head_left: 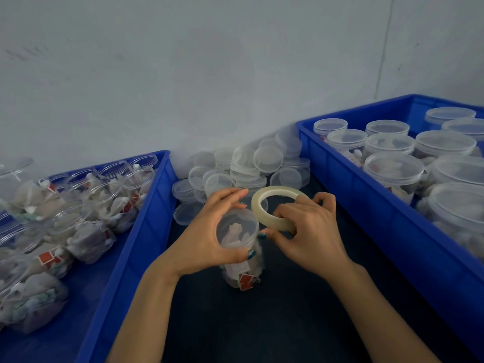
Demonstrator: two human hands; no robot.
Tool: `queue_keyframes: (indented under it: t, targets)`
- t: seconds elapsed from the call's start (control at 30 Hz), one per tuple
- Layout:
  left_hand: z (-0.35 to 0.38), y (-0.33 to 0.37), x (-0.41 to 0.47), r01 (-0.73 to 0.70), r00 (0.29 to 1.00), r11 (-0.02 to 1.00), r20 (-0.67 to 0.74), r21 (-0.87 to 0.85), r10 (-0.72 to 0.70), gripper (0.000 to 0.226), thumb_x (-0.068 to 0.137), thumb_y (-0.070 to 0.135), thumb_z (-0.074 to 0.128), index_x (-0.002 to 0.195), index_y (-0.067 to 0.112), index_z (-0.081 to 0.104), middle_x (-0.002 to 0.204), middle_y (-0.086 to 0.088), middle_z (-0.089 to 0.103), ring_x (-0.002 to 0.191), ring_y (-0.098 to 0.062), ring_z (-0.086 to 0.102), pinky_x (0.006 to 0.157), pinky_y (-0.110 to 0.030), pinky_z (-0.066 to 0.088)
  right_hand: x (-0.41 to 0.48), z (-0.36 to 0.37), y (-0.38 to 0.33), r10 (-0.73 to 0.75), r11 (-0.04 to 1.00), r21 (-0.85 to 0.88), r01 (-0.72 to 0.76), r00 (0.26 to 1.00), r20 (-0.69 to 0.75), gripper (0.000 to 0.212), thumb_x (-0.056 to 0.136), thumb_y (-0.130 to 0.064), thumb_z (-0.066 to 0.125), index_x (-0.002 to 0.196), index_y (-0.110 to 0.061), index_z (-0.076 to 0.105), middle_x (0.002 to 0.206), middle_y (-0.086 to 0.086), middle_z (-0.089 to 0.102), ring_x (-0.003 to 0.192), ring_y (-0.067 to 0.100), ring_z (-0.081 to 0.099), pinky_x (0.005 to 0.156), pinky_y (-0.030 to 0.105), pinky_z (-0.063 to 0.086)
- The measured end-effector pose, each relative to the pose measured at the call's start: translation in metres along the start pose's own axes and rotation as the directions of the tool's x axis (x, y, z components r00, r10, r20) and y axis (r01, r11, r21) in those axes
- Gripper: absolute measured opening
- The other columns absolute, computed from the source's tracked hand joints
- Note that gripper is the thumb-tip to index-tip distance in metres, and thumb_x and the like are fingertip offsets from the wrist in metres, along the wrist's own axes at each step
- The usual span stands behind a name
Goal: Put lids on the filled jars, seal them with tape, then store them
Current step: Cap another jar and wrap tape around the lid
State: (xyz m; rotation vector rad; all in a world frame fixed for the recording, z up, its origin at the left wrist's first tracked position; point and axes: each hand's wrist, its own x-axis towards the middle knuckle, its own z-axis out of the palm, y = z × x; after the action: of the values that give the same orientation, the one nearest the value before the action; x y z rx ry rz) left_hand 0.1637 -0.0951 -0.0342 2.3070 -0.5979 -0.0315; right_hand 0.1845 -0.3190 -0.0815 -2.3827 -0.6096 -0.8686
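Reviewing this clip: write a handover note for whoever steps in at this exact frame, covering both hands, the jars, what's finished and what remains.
Left hand grips the jar, upright between the two crates. Right hand holds the tape roll beside the jar's lid.
Done: this jar's lid is on; capped jars stand in the right crate.
To do: tape this jar (whether any tape is on cannot be told), store it, then lid the open jars in the left crate. Spare lids lie piled by the wall.
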Motion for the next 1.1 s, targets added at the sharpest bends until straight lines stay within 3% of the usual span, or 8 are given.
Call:
queue_keyframes:
  t: [0.1, 0.2, 0.43, 0.6, 0.83, 0.9, 0.97, 1.1]
  targets:
    - [0.007, 0.009, 0.004, 0.190, 0.978, 0.915, -0.149, 0.357, -0.145, 0.112, 0.061, 0.100, 0.040, 0.151, 0.035, 0.031, 0.146, 0.020, 0.027, 0.123, 0.005, 0.037, 0.098, -0.025, 0.043, 0.000, 0.002, -0.004, -0.015, 0.999, -0.036, 0.018, 0.997, 0.074, 0.039, 0.079, -0.068, 0.048, 0.080, -0.031, 0.060, 0.068, -0.021, 0.048, 0.072, 0.007, 0.048, 0.078, 0.032, 0.020]
    - [0.014, 0.011, 0.006, 0.299, 0.950, 0.864, -0.214, 0.405, -0.228, 0.117, 0.051, 0.107, 0.030, 0.138, 0.030, 0.040, 0.126, 0.017, 0.038, 0.110, -0.001, 0.043, 0.084, -0.023, 0.040, 0.000, -0.001, 0.002, -0.031, 0.999, -0.008, 0.032, 0.992, 0.123, 0.031, 0.087, -0.062, 0.043, 0.085, -0.034, 0.056, 0.073, -0.019, 0.051, 0.076, 0.007, 0.048, 0.077, 0.034, 0.021]
    - [0.008, 0.007, 0.005, 0.235, 0.965, 0.937, -0.174, 0.258, -0.194, 0.089, 0.063, 0.073, 0.067, 0.139, 0.035, 0.044, 0.132, 0.021, 0.045, 0.119, 0.003, 0.045, 0.100, -0.024, 0.044, -0.001, -0.006, 0.012, -0.063, 0.998, 0.000, 0.064, 0.989, 0.132, 0.029, 0.094, -0.057, 0.040, 0.086, -0.036, 0.059, 0.079, -0.019, 0.055, 0.085, 0.006, 0.048, 0.080, 0.032, 0.018]
    - [-0.002, 0.007, 0.002, 0.182, 0.982, 0.975, -0.074, 0.127, -0.174, 0.091, 0.058, 0.067, 0.076, 0.140, 0.047, 0.041, 0.134, 0.034, 0.045, 0.124, 0.014, 0.043, 0.100, -0.017, 0.041, -0.001, -0.003, 0.008, 0.018, 0.996, -0.091, -0.022, 0.999, -0.046, 0.046, 0.086, -0.069, 0.048, 0.068, -0.028, 0.056, 0.069, -0.016, 0.054, 0.079, 0.011, 0.054, 0.082, 0.031, 0.016]
    - [-0.004, 0.013, 0.005, 0.133, 0.987, 0.983, 0.070, 0.128, -0.142, 0.089, 0.075, 0.026, 0.083, 0.147, 0.045, 0.033, 0.137, 0.033, 0.041, 0.129, 0.014, 0.038, 0.106, -0.016, 0.038, 0.001, -0.002, 0.004, 0.049, 0.994, -0.085, -0.063, 0.987, -0.156, 0.058, 0.076, -0.082, 0.047, 0.065, -0.026, 0.056, 0.068, -0.016, 0.054, 0.077, 0.012, 0.053, 0.082, 0.031, 0.014]
    - [-0.001, 0.019, 0.010, 0.123, 0.989, 0.974, 0.061, 0.192, -0.137, 0.091, 0.074, 0.034, 0.083, 0.147, 0.044, 0.029, 0.137, 0.025, 0.042, 0.127, 0.008, 0.041, 0.109, -0.027, 0.041, 0.001, 0.000, 0.003, 0.040, 0.994, -0.091, -0.052, 0.992, -0.123, 0.056, 0.077, -0.079, 0.047, 0.068, -0.026, 0.062, 0.072, -0.015, 0.057, 0.081, 0.013, 0.054, 0.082, 0.032, 0.014]
    - [0.012, 0.026, 0.017, 0.102, 0.994, 0.934, -0.003, 0.343, -0.108, 0.094, 0.069, 0.062, 0.078, 0.144, 0.046, 0.023, 0.129, 0.023, 0.042, 0.118, 0.002, 0.043, 0.101, -0.028, 0.041, 0.000, 0.001, 0.003, 0.020, 0.993, -0.114, -0.028, 0.998, -0.065, 0.049, 0.079, -0.073, 0.051, 0.073, -0.027, 0.067, 0.077, -0.014, 0.058, 0.086, 0.014, 0.055, 0.081, 0.033, 0.014]
    - [0.038, 0.030, 0.023, 0.132, 0.974, 0.883, -0.223, 0.450, -0.032, 0.090, 0.061, 0.093, 0.051, 0.129, 0.040, 0.028, 0.111, 0.024, 0.043, 0.096, 0.004, 0.044, 0.073, -0.010, 0.032, 0.001, -0.002, 0.011, -0.022, 0.992, -0.122, 0.029, 0.998, 0.065, 0.023, 0.081, -0.050, 0.074, 0.085, -0.029, 0.065, 0.088, -0.014, 0.056, 0.095, 0.012, 0.045, 0.079, 0.034, 0.015]
